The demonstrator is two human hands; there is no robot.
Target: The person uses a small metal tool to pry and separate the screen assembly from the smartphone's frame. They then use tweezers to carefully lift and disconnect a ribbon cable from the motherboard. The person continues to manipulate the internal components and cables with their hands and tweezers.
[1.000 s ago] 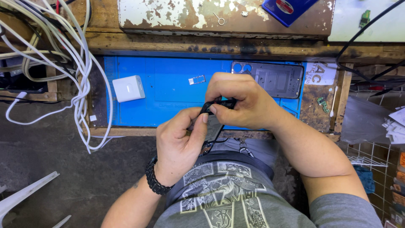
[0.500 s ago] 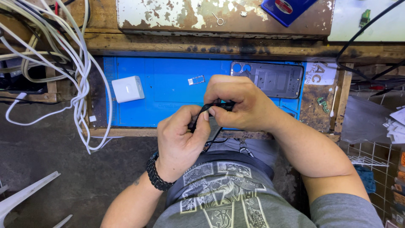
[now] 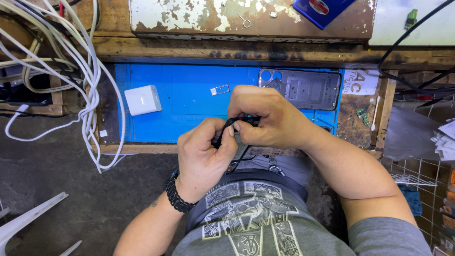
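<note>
Smooth matt blue rubbery work mat [image 3: 189, 104], glossy white plastic charger block [image 3: 142, 99], worn rough wooden bench edge [image 3: 237, 50], peeling rusty painted metal panel [image 3: 213, 16]

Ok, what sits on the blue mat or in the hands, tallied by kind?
White charger block: 1
Small metal tray: 1
Grey phone frame: 1
Black cable, held by left hand and right hand: 1
Total: 4

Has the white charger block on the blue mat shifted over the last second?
No. The white charger block keeps its spot near the blue mat's left edge.
</note>
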